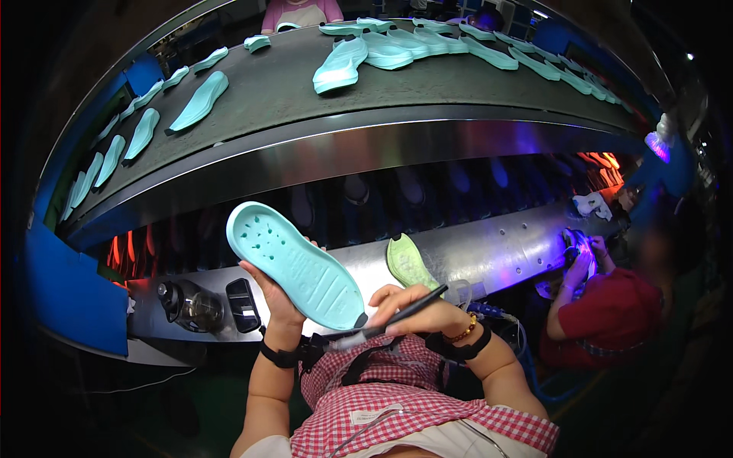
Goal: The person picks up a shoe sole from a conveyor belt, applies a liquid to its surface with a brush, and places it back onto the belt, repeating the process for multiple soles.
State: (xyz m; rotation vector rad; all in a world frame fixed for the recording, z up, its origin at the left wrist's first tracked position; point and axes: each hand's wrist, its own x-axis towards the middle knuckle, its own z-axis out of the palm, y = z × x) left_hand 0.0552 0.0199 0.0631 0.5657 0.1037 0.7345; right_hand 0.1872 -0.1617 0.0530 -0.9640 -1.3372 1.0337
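Observation:
My left hand (273,294) holds a light turquoise shoe sole (294,263) from underneath, tilted with its ribbed face toward me. My right hand (416,311) grips a thin dark brush-like tool (397,317) like a pen, its tip at the sole's lower heel end. Both wrists wear dark bands, and the right one also has a beaded bracelet. A green sole (407,263) lies on the metal ledge (489,244) just behind my right hand.
A dark conveyor belt (305,95) above carries several turquoise soles (341,65). A jar (187,305) and a dark phone-like object (243,305) sit on the ledge at left. A person in red (611,313) works at right; another person stands beyond the belt.

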